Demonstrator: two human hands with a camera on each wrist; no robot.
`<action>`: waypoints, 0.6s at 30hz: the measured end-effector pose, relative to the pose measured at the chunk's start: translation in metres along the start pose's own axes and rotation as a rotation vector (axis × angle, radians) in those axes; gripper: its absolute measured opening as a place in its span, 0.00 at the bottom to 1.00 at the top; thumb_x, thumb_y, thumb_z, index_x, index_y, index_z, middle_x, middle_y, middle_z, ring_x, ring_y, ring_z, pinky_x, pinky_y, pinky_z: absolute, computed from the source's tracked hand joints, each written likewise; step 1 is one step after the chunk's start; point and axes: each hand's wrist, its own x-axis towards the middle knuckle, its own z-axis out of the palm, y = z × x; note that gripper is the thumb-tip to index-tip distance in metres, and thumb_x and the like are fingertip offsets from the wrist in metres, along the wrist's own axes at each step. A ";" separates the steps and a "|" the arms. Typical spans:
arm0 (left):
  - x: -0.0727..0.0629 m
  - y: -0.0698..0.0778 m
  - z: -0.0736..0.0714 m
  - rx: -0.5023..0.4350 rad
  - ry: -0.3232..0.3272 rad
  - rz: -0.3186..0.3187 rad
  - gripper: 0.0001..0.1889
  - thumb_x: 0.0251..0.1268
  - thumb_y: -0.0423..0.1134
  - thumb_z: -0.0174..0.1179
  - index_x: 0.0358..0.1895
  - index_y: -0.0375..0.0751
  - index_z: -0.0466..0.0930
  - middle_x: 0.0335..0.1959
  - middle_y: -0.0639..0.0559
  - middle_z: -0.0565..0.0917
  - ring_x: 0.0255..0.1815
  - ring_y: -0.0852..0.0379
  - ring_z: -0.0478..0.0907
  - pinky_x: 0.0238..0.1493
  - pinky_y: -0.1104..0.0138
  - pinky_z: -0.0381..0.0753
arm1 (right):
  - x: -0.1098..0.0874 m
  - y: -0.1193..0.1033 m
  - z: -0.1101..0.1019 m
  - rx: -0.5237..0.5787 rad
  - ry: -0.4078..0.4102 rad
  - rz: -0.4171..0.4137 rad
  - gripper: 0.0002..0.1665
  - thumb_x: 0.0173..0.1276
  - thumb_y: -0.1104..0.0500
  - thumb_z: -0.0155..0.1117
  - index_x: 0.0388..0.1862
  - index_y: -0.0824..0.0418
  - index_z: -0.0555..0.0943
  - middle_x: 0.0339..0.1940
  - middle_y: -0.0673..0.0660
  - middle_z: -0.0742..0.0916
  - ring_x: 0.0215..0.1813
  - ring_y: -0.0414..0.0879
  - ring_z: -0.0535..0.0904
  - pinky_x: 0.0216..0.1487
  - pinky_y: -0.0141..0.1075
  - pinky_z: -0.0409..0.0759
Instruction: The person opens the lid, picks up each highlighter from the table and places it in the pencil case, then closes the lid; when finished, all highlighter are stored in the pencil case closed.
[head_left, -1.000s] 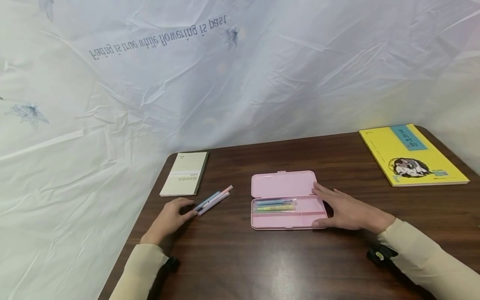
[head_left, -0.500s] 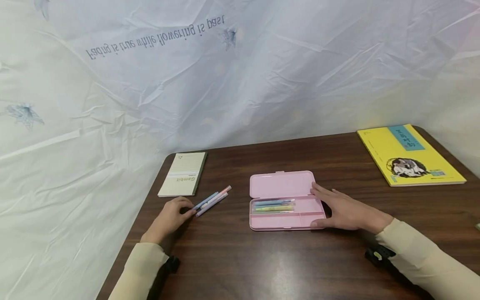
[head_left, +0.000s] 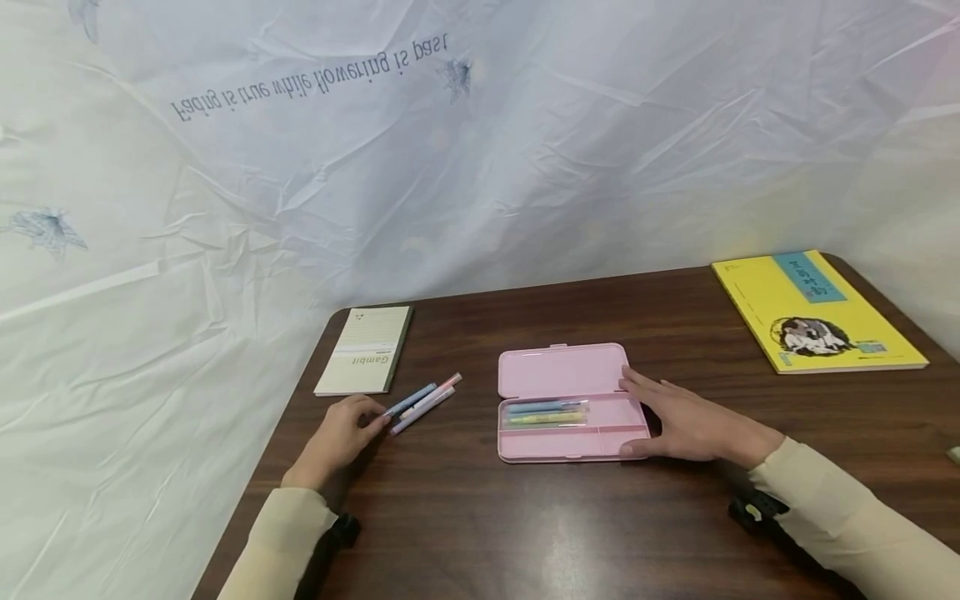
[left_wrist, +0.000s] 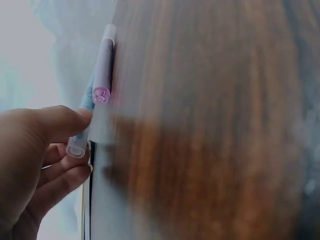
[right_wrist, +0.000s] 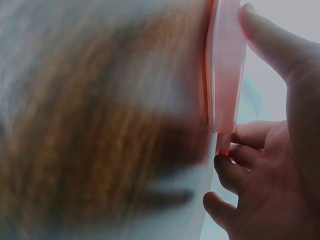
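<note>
In the head view, my left hand (head_left: 337,440) pinches the near end of a light-blue pen (head_left: 412,398) between thumb and fingers. A clear tip of this pen shows below my thumb in the left wrist view. Right beside it lie a lavender pen (left_wrist: 104,65) and a whitish pen with a pink end (head_left: 453,381). My right hand (head_left: 693,427) spans the right side of an opened pink pencil case (head_left: 562,375), thumb at the front edge and fingertips by the lid. Blue, yellow and green pens (head_left: 546,417) in a clear sleeve lie in its back compartment.
A cream notepad (head_left: 358,352) marked "Gambit" lies at the table's back left. On the back right rests a yellow book (head_left: 813,312). Behind the dark wooden table (head_left: 465,508) hangs a white printed sheet (head_left: 525,167).
The head view has shifted slightly, moving the whole scene a little to the left. Both hands keep the same places on the pen and the pencil case.
</note>
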 end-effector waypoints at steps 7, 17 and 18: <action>0.008 0.011 -0.007 -0.023 0.082 0.053 0.05 0.63 0.38 0.70 0.36 0.40 0.87 0.37 0.54 0.84 0.39 0.57 0.81 0.42 0.58 0.82 | 0.000 -0.001 0.001 0.004 0.001 0.000 0.65 0.55 0.22 0.64 0.78 0.65 0.61 0.79 0.67 0.60 0.75 0.67 0.62 0.72 0.63 0.58; 0.044 0.064 -0.012 -0.080 0.136 0.311 0.04 0.60 0.32 0.71 0.37 0.41 0.87 0.39 0.52 0.84 0.35 0.59 0.80 0.36 0.63 0.82 | 0.001 0.000 -0.001 0.016 -0.010 0.003 0.66 0.55 0.23 0.65 0.78 0.65 0.61 0.80 0.67 0.59 0.76 0.67 0.61 0.72 0.62 0.58; 0.046 0.071 -0.011 -0.081 0.139 0.331 0.04 0.59 0.32 0.71 0.37 0.40 0.88 0.39 0.52 0.84 0.35 0.59 0.80 0.36 0.63 0.82 | 0.001 0.000 -0.001 0.017 -0.012 0.003 0.66 0.55 0.23 0.65 0.78 0.65 0.60 0.80 0.67 0.59 0.76 0.67 0.61 0.72 0.63 0.59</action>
